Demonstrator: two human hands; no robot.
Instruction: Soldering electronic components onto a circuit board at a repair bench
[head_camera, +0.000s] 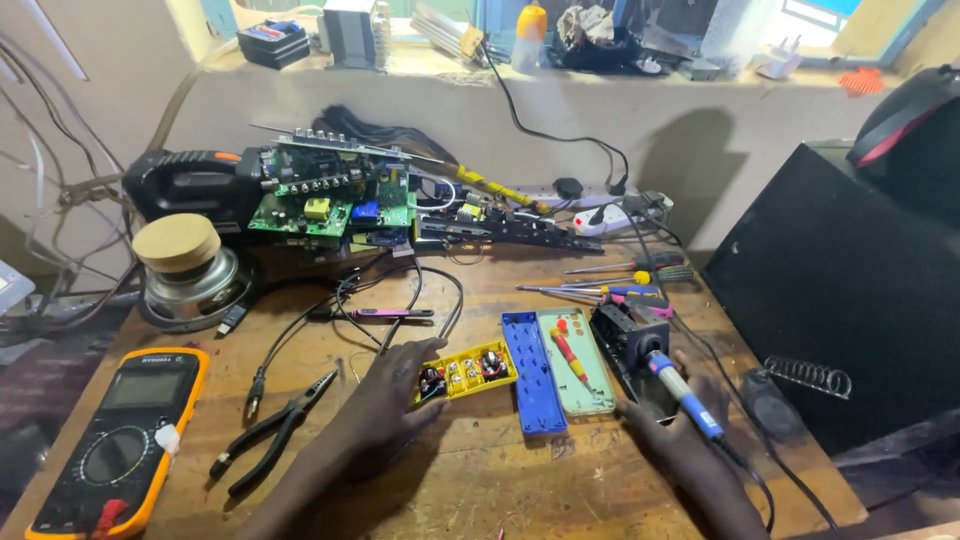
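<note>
My left hand (385, 400) rests on the wooden table (480, 480), its fingertips pinching the near left end of a small yellow circuit board (466, 371). My right hand (680, 450) grips a blue-handled soldering iron (685, 394), whose tip points up and left toward a black block (625, 335). Between the hands lie a blue plastic cover (533, 372) and a pale green case half (577, 365) with a small red screwdriver in it.
A yellow multimeter (115, 440) and black pliers (270, 430) lie at the left. A speaker driver (188, 270), green circuit boards (330, 195), screwdrivers (620, 280) and a power strip (610, 215) fill the back. A black speaker cabinet (850, 290) stands right.
</note>
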